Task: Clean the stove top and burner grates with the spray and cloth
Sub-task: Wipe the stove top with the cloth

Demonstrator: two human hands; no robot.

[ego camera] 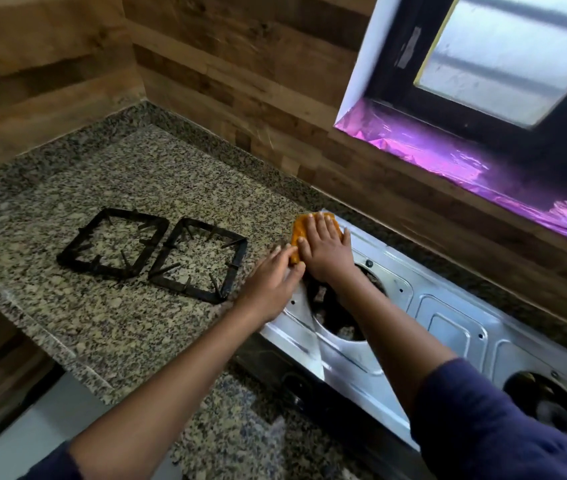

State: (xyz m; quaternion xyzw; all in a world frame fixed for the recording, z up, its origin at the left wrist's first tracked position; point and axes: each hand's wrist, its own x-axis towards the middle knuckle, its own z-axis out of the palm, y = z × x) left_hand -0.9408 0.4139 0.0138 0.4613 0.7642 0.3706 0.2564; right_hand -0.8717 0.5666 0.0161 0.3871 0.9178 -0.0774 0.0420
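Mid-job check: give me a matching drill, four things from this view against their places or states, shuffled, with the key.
1. cloth
2. burner grates
3. right hand
4. foil

A. below the window, glowing purple
B. lying on the granite counter, off the stove
C. pressed flat on the cloth
D. on the stove top's far corner

Pairs: 1-D, 2-B, 3-C, 4-A.

Speckled granite counter (157, 174), two black grates (237, 265), steel stove top (448, 323)

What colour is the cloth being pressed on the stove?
Orange-yellow. The cloth shows in the head view, under the right hand at the stove top's far corner.
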